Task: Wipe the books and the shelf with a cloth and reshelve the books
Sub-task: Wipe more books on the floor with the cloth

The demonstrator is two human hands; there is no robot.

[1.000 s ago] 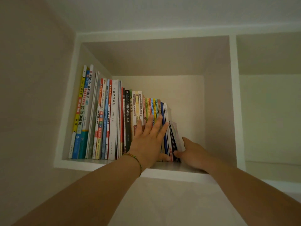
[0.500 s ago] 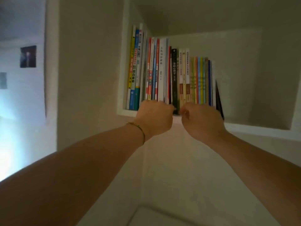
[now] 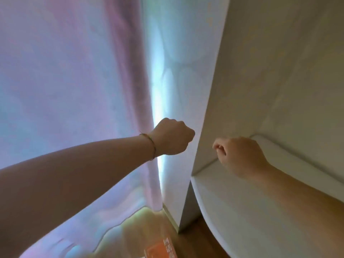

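Fingers curled into loose fists, holding nothing visible, the left hand (image 3: 172, 137) hangs before a pale curtain (image 3: 74, 81) while the right hand (image 3: 240, 155) hovers over a white ledge (image 3: 242, 211). No books, shelf opening or cloth are in view; one orange item (image 3: 161, 249) lies on the floor. Books, likely stiff and weighty, are best gripped at the spine; none can be counted.

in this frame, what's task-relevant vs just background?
Task-relevant:
- left hand, fingers curled, holding nothing
- right hand, fingers curled, holding nothing
- white shelf unit, only its side panel and a ledge in view; no books or cloth visible

Background:
- curtain
- bracelet on the left wrist
- orange printed item on the wooden floor, too blurred to identify
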